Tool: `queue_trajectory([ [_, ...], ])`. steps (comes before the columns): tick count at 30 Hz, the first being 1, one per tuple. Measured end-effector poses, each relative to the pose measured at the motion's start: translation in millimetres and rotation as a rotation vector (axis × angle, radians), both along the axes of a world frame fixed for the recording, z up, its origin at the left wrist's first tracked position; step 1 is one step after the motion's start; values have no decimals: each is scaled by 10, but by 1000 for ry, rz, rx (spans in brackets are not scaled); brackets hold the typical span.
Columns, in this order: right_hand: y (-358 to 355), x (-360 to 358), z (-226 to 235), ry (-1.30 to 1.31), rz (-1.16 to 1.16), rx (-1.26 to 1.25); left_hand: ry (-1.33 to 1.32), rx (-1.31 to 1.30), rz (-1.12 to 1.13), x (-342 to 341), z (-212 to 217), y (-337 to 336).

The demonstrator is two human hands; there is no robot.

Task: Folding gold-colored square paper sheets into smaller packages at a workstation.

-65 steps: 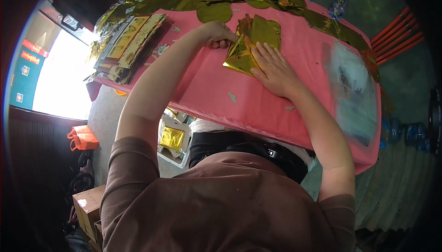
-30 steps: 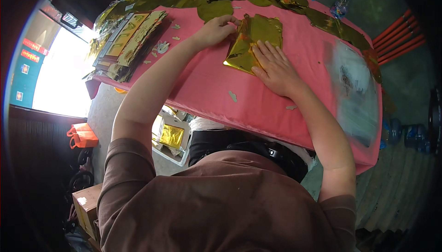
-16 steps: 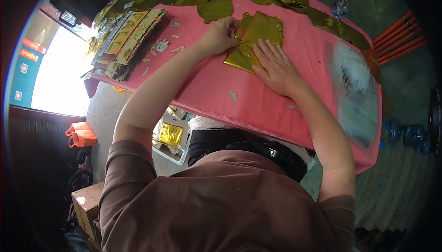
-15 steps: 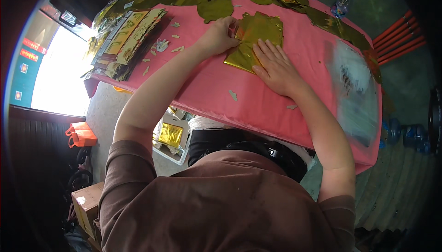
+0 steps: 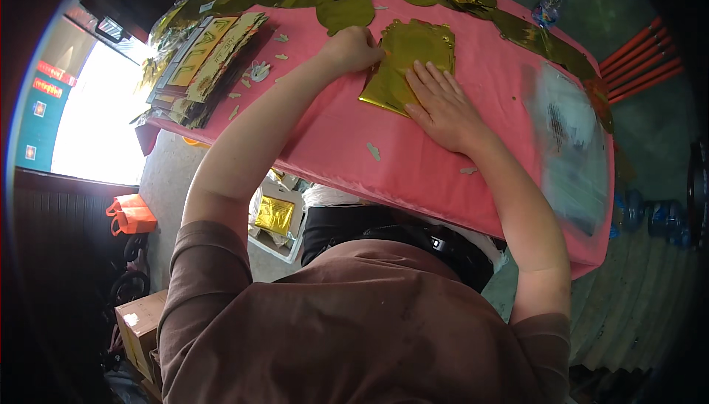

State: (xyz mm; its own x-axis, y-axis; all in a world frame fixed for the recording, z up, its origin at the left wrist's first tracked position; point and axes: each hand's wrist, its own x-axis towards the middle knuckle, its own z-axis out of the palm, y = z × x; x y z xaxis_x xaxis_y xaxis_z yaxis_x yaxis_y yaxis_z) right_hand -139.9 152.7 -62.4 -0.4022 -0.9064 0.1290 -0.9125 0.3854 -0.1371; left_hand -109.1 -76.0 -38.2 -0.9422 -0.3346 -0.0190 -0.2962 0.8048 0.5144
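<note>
A shiny gold foil packet [image 5: 413, 46] lies on the pink-covered table [image 5: 317, 138], its far edge scalloped. My right hand [image 5: 442, 105] rests flat on the packet's right part, fingers stretched out. At the packet's left edge is my left hand [image 5: 353, 51], its fingers curled and pressed together. Whatever those fingers pinch, if anything, is hidden. Small pale cut-out scraps, one of them a pale scrap [image 5: 374, 151], are scattered on the cloth left of and nearer than the packet.
A stack of printed gold and black sheets [image 5: 210, 64] stands at the left. Gold foil sheets [image 5: 347, 12] line the far edge. Clear plastic bags [image 5: 569, 153] lie at the right, a bottle [image 5: 550, 7] at the far right. Below the near edge sits a white bin [image 5: 277, 249] with a gold packet.
My left hand has shifted slightly left and its fingers have closed more. The packet's left side lies flatter. My right hand stays in place.
</note>
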Motion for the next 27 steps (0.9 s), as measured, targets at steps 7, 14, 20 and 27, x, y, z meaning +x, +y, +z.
queue_trajectory([
  [7,9,-3,-5,-6,-16,2,210,-11,-280,125,-56,-75],
  [14,15,-2,8,-1,-12,6,428,-18,-445,372,-181,-88],
  [20,7,-2,4,-13,-12,13,503,-262,-621,468,-125,-78],
  [27,-3,-5,-6,6,-1,-4,469,-217,-730,406,-151,-94],
])
